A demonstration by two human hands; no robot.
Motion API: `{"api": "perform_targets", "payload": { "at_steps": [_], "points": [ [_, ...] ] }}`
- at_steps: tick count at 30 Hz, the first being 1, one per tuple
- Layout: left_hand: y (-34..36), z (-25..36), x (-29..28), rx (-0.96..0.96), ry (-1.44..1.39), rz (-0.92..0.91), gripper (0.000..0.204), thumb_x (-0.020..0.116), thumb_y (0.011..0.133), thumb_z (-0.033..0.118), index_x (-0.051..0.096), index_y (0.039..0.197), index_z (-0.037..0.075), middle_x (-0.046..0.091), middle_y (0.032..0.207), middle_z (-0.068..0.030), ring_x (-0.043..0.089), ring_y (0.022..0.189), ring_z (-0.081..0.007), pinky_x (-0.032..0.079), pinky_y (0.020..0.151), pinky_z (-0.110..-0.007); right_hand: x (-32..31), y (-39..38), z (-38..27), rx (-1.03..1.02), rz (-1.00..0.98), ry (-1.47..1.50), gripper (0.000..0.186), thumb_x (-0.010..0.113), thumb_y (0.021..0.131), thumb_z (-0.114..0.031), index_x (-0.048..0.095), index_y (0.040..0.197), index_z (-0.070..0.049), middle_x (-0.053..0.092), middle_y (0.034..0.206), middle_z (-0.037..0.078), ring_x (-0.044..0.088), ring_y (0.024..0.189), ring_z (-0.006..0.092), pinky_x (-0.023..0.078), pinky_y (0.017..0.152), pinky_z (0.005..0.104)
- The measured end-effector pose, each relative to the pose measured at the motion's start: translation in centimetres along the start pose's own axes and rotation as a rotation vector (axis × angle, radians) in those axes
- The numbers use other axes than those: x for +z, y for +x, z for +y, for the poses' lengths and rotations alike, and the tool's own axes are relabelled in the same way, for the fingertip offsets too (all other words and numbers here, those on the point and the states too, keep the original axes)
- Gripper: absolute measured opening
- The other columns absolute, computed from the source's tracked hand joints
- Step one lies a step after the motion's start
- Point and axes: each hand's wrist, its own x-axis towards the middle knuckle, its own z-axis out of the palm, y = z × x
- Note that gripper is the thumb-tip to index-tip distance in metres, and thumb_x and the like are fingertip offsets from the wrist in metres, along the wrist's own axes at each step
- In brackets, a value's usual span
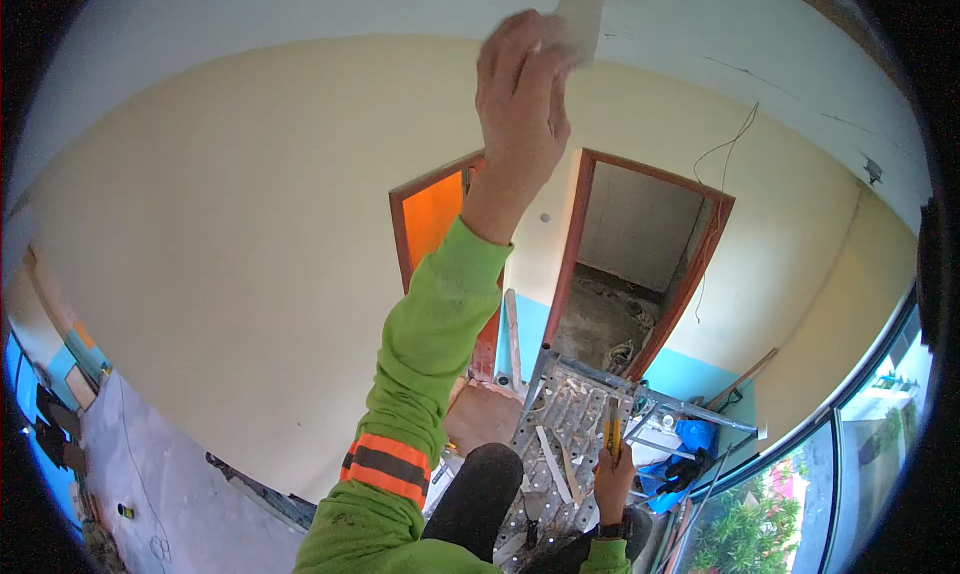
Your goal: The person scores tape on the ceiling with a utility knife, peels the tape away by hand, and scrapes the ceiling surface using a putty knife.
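My left hand (525, 79) is raised to the ceiling, with its fingers curled and pinched together. Motion blurs the fingertips, which close on the lower part of a pale, flat strip (583, 19) hanging from the ceiling. Lower down at the right, my right hand (614, 482) is wrapped round a yellow utility knife (612, 429) that points away from me. It is over a perforated metal scaffold platform (590, 394), where a white strip (552, 464) and other scraps lie.
Ahead, a doorway with a brown frame (571, 244) stands beside an orange door (433, 224). Loose wires (725, 174) dangle on the right wall. Metal tubes (700, 411) and a blue bag (697, 434) are right of the platform. Windows (770, 514) line the right.
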Motion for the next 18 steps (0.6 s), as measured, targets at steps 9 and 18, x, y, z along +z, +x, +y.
{"api": "perform_targets", "payload": {
  "at_steps": [9, 18],
  "points": [
    [-4.2, 1.0, -1.0, -0.141, -0.2, -0.128, 0.018, 0.054, 0.084, -0.008, 0.056, 0.097, 0.004, 0.064, 0.103, -0.0108, 0.063, 0.1, -0.0295, 0.055, 0.079, -0.035, 0.5, -0.1, 3.7, -0.051, 0.036, -0.073, 0.027, 0.058, 0.088, -0.011, 0.053, 0.111, 0.003, 0.058, 0.073, 0.012, 0.056, 0.056, 0.0185, 0.045, 0.051, 0.0326],
    [-3.1, 2.7, -2.7, -0.187, -0.169, -0.197, 0.02, 0.054, 0.083, -0.009, 0.056, 0.098, 0.004, 0.064, 0.1, -0.0116, 0.063, 0.094, -0.0281, 0.054, 0.076, -0.035, 1.1, -0.3, 4.1, -0.043, 0.008, -0.071, 0.027, 0.056, 0.09, -0.01, 0.052, 0.113, 0.002, 0.056, 0.07, 0.007, 0.054, 0.053, 0.0131, 0.044, 0.048, 0.028]
  ]
}}
